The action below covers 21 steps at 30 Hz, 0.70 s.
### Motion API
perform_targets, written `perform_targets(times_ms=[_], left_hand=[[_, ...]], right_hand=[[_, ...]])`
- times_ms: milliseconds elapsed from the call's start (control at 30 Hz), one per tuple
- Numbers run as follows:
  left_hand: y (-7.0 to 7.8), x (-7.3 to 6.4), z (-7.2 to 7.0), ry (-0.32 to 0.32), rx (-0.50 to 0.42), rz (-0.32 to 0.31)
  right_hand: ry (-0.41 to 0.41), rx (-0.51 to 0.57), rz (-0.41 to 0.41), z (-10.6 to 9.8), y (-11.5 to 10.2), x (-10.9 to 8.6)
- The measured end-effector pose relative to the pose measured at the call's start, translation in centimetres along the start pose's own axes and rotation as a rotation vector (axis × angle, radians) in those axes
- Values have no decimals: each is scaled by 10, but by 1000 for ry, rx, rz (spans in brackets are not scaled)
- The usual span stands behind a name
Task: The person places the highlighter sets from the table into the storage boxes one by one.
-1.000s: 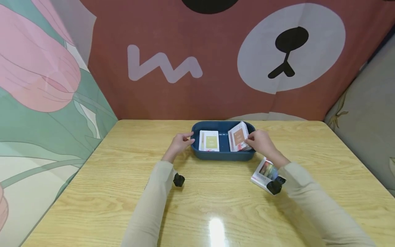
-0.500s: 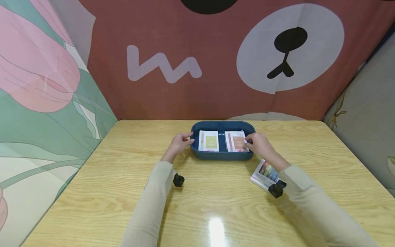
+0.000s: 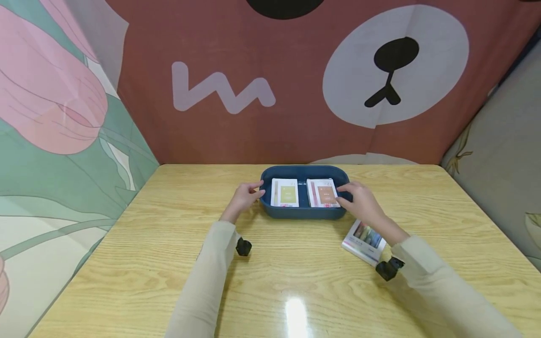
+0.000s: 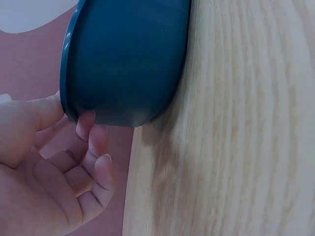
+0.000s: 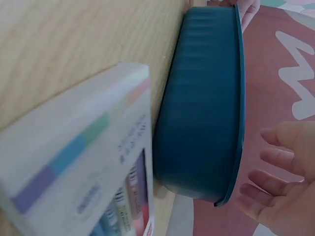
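A dark blue tray (image 3: 302,214) with two compartments stands on the table. In its left compartment lies a white box with a yellow-green panel (image 3: 289,194); in the right one, a white box with an orange panel (image 3: 326,194). My left hand (image 3: 243,199) pinches the tray's left rim, thumb on top and fingertips against the outer wall (image 4: 125,59). At the other end, my right hand (image 3: 362,203) is off the box with loosely bent fingers, above the tray's right rim. A white windowed box of colored pens (image 3: 362,242) lies below my right forearm.
The wooden table (image 3: 279,263) meets a reddish-brown cloth backdrop (image 3: 296,136) right behind the tray. Patterned hangings flank the table on both sides. Small black cameras sit at my left wrist (image 3: 243,247) and right wrist (image 3: 388,269).
The orange-panel box, tilted in my right hand earlier, now lies flat in the right compartment. My right hand has let go and drawn slightly back. My left hand stays on the rim.
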State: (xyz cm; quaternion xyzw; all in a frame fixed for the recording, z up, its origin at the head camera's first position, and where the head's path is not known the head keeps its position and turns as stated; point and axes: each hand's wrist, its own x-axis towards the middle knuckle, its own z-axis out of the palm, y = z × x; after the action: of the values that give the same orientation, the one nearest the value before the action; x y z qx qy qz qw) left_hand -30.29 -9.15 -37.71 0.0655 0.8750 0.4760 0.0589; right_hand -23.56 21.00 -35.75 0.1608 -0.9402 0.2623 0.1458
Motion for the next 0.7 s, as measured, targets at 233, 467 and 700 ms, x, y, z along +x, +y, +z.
perform_targets(times_ms=[233,467,700], left_hand=[[1,-1,0,-3,-3,-6],[1,0,1,-12,-9,-18],[0,0,0,-16,-14,-15]], right_hand=[[45,16,-12,-2,-2,-12],[87,41,-12,-4,-1,-27],[112,49,-8,-9,0,-44]])
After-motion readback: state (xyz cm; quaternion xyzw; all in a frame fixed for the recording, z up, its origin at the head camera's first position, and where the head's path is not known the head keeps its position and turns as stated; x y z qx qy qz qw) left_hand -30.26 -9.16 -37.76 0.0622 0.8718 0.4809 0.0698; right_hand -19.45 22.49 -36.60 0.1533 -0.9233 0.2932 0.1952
